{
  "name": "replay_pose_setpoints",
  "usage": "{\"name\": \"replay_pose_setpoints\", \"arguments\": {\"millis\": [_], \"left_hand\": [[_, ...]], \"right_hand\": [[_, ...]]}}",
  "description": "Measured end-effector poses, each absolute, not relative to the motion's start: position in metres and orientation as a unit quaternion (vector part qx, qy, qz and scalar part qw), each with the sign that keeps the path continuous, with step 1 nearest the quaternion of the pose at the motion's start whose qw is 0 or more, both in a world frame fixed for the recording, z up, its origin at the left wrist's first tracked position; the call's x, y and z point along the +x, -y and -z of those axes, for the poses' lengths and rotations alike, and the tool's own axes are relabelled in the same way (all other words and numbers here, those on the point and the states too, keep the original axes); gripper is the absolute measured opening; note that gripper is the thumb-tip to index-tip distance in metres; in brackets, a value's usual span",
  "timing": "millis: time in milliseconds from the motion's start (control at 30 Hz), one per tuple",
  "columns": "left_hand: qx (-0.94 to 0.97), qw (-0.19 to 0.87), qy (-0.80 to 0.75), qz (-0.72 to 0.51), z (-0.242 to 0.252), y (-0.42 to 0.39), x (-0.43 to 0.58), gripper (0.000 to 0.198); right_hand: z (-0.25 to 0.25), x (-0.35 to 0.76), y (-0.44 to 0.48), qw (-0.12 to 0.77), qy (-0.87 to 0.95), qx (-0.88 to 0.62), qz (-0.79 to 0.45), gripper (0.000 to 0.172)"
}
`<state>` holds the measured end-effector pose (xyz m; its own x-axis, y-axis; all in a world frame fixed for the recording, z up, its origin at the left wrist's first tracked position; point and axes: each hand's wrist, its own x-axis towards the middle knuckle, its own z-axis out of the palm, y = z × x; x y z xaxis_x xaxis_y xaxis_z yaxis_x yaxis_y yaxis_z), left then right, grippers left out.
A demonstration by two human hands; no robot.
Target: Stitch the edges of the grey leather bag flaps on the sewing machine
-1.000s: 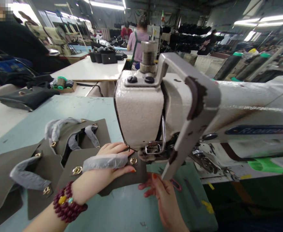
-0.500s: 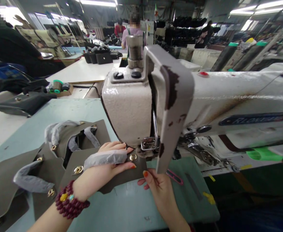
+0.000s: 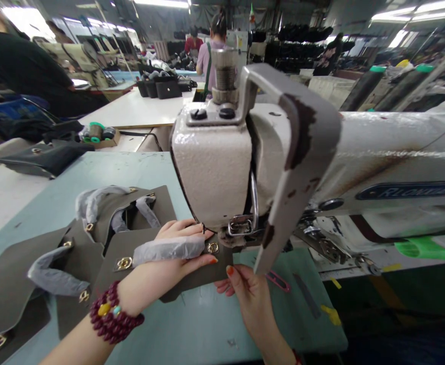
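A grey leather-like bag panel point(image 3: 203, 275) lies on the table with its right end beside the needle area of a white sewing machine point(image 3: 211, 162). My left hand point(image 3: 169, 271) rests flat on the panel, fingers stretched out, and passes beneath a plastic-wrapped handle point(image 3: 169, 249). Gold fittings sit at both handle ends, one a metal clasp point(image 3: 212, 247) near my fingertips. At the panel's lower right corner, my right hand point(image 3: 251, 294) pinches the edge between thumb and fingers. The machine's metal guard bar point(image 3: 283, 203) stands just above that hand. The needle itself is hidden.
More grey bag panels point(image 3: 17, 274) with wrapped handles lie to the left. A pink-handled tool point(image 3: 278, 281) and a thin grey strip point(image 3: 306, 296) lie right of my right hand. A black bag point(image 3: 43, 157) sits further left. Co-workers are in the background.
The whole view has shifted slightly, so the scene appears a little further right. Both hands keep their places on the panel.
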<state>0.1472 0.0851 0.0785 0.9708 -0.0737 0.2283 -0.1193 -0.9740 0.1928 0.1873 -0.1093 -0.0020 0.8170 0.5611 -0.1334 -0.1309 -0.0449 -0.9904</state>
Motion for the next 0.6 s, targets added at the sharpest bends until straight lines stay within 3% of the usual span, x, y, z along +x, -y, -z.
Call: {"name": "replay_pose_setpoints", "arguments": {"millis": [300, 600], "left_hand": [[0.991, 0.087, 0.045, -0.087, -0.071, -0.088, 0.147, 0.042], [0.984, 0.15, 0.036, -0.091, -0.08, -0.09, 0.155, 0.034]], "right_hand": [[-0.001, 0.185, 0.107, 0.704, 0.128, -0.645, -0.269, 0.039], [-0.008, 0.188, 0.102, 0.72, 0.099, -0.629, -0.275, 0.042]]}}
